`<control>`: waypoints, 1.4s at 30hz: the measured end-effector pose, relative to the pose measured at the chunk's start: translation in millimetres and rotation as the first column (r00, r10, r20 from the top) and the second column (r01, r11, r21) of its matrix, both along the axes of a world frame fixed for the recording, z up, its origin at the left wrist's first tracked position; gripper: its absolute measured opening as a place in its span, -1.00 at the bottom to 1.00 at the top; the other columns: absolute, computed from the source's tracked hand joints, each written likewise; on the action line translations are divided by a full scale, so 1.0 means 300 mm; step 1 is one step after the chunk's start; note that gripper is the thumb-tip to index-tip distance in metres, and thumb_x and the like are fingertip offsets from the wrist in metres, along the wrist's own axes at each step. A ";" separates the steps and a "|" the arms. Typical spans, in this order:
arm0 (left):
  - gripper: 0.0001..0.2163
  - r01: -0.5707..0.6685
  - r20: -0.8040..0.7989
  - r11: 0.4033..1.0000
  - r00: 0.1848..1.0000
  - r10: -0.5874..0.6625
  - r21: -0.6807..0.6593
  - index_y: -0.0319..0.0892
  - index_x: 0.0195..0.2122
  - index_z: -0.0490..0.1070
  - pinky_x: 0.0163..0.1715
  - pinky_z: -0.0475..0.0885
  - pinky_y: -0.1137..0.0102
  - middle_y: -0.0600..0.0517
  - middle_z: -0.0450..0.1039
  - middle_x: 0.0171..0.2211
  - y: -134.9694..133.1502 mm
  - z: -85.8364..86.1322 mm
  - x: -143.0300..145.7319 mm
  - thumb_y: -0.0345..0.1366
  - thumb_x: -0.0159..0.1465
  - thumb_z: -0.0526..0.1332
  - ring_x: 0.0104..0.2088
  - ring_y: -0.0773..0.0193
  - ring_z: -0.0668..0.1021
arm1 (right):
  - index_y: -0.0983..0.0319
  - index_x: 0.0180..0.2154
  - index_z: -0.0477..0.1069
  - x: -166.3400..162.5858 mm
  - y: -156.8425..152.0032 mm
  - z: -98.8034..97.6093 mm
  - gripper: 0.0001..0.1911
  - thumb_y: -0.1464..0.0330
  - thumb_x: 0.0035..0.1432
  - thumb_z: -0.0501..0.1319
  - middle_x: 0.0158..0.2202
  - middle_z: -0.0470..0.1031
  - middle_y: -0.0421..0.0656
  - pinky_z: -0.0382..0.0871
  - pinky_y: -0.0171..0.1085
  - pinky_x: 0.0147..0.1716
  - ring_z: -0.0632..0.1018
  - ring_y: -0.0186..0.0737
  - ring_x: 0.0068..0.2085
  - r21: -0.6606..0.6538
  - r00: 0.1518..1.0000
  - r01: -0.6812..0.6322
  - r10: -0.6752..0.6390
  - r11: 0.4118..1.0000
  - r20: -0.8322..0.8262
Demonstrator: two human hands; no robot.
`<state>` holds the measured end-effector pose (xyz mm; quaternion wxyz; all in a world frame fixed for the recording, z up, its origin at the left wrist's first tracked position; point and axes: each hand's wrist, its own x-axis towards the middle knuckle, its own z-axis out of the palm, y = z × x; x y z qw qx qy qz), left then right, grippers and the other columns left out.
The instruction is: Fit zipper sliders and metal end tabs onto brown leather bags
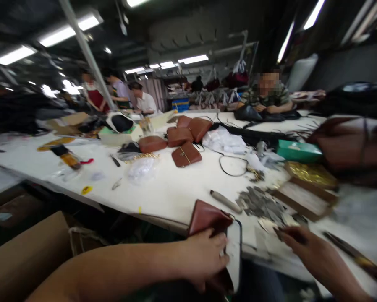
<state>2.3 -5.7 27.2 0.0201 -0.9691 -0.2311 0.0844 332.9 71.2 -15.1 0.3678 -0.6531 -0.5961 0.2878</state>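
Observation:
My left hand (207, 256) grips a brown leather bag (204, 216) at the near table edge, its fingers bent over the leather. Beside those fingers is a pale, dark-rimmed flat panel (235, 247); whether it belongs to the bag I cannot tell. To the right, my right hand (311, 251) is closed in a pinch, with a small dark piece (279, 234) at its fingertips, too blurred to name. Just beyond that hand lies a heap of grey scraps (260, 203). A grey stick-like tool (225, 201) rests between the bag and the scraps.
Several finished-looking brown bags (187, 154) lie mid-table near white plastic wrapping (223, 140). A cardboard box of gold pieces (312, 174) and a green box (298, 151) stand right. Dark pliers-like handles (349, 247) lie near my right forearm. A co-worker (267, 94) sits opposite.

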 end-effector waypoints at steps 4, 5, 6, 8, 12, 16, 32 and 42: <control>-0.09 -0.097 0.008 0.976 0.995 0.101 -0.196 -0.32 0.32 0.27 0.34 0.17 -0.08 -0.45 0.13 0.42 0.020 -0.004 0.005 -0.05 -0.02 0.49 0.41 -0.27 0.24 | 0.11 -0.02 0.51 -0.188 -0.147 0.050 -0.49 0.09 -0.01 0.43 -0.37 0.60 -0.17 0.52 -0.10 -0.28 0.64 -0.07 -0.37 -0.238 0.902 -0.178 0.062 0.955 -0.426; -0.12 -0.103 0.007 0.967 0.994 0.107 -0.231 -0.31 0.32 0.27 0.36 0.15 -0.07 -0.44 0.12 0.43 0.026 -0.012 0.006 -0.08 -0.01 0.48 0.42 -0.26 0.22 | 0.14 0.01 0.50 -0.234 -0.175 0.034 -0.45 0.10 0.00 0.44 -0.36 0.60 -0.18 0.52 -0.14 -0.30 0.64 -0.11 -0.37 -0.257 0.867 -0.194 0.043 0.947 -0.496; -0.13 -0.102 0.011 0.962 0.994 0.108 -0.253 -0.31 0.32 0.28 0.37 0.13 -0.06 -0.44 0.12 0.43 0.028 -0.018 0.006 -0.09 0.00 0.48 0.43 -0.24 0.21 | 0.16 -0.01 0.51 -0.274 -0.200 0.014 -0.47 0.10 0.00 0.45 -0.34 0.60 -0.18 0.51 -0.18 -0.32 0.64 -0.13 -0.36 -0.273 0.842 -0.194 0.017 0.942 -0.539; -0.15 -0.093 0.021 0.958 0.995 0.102 -0.270 -0.30 0.31 0.29 0.37 0.13 -0.03 -0.43 0.13 0.42 0.027 -0.022 0.006 -0.11 0.01 0.46 0.44 -0.22 0.19 | 0.19 -0.12 0.54 -0.331 -0.242 -0.025 -0.56 0.11 0.01 0.46 -0.35 0.60 -0.17 0.48 -0.25 -0.37 0.63 -0.17 -0.36 -0.302 0.827 -0.183 -0.019 0.936 -0.561; -0.19 -0.095 0.027 0.960 0.994 0.106 -0.264 -0.31 0.28 0.32 0.36 0.14 0.01 -0.41 0.16 0.41 0.023 -0.016 0.001 -0.10 0.02 0.45 0.43 -0.23 0.21 | 0.18 -0.22 0.53 -0.369 -0.277 -0.069 -0.69 0.13 0.07 0.42 -0.43 0.59 -0.20 0.42 -0.28 -0.45 0.62 -0.18 -0.40 -0.319 0.873 -0.164 -0.014 0.934 -0.488; -0.20 -0.099 0.026 0.958 0.994 0.110 -0.267 -0.36 0.30 0.30 0.38 0.10 0.01 -0.43 0.15 0.42 0.028 -0.010 -0.004 -0.12 0.06 0.43 0.43 -0.24 0.21 | 0.16 -0.20 0.56 -0.374 -0.269 -0.082 -0.74 0.14 0.14 0.36 -0.40 0.64 -0.17 0.47 -0.23 -0.39 0.63 -0.13 -0.37 -0.276 0.950 -0.145 0.057 0.950 -0.306; -0.06 -0.098 0.035 0.958 0.993 0.111 -0.270 -0.42 0.40 0.11 0.42 0.00 0.09 -0.44 0.09 0.44 0.036 -0.038 -0.011 -0.09 0.07 0.43 0.44 -0.18 0.19 | 0.16 -0.17 0.60 -0.371 -0.226 -0.080 -0.78 0.21 0.18 0.35 -0.34 0.66 -0.17 0.46 -0.23 -0.30 0.64 -0.16 -0.32 -0.272 0.973 -0.196 0.152 0.942 -0.172; -0.06 -0.107 0.030 0.958 0.992 0.119 -0.268 -0.39 0.40 0.09 0.41 -0.03 0.08 -0.43 0.07 0.45 0.034 -0.036 -0.005 -0.08 0.08 0.43 0.45 -0.18 0.18 | 0.12 -0.23 0.58 -0.363 -0.219 -0.082 -0.88 0.25 0.21 0.31 -0.30 0.62 -0.16 0.43 -0.21 -0.27 0.59 -0.15 -0.30 -0.179 0.965 -0.229 0.248 0.957 0.091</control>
